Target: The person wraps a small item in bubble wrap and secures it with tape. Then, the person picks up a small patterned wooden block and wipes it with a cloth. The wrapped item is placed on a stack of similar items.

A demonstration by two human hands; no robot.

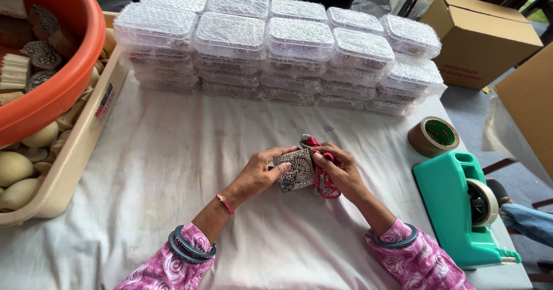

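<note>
Gripping from both sides, the left hand (256, 175) and right hand (340, 169) are closing on a small carved wooden printing block (295, 169), its patterned face turned up toward the camera, over the white cloth-covered table (161, 169). Each grip is clamped on the block, the right one also pinning a red-and-white patterned cloth bundle (324, 180) against its right edge. Judging by the scene, the packing is well advanced: dozens of clear lidded plastic boxes wrapped in bubble film (276, 48) are standing stacked at the far side, while loose blocks are waiting in the orange plastic tub (52, 94) at far left. This block is not yet wrapped or boxed. Its long axis is running near-to-far, tilted slightly left. A teal tape dispenser (455, 203) is sitting at near right.
</note>
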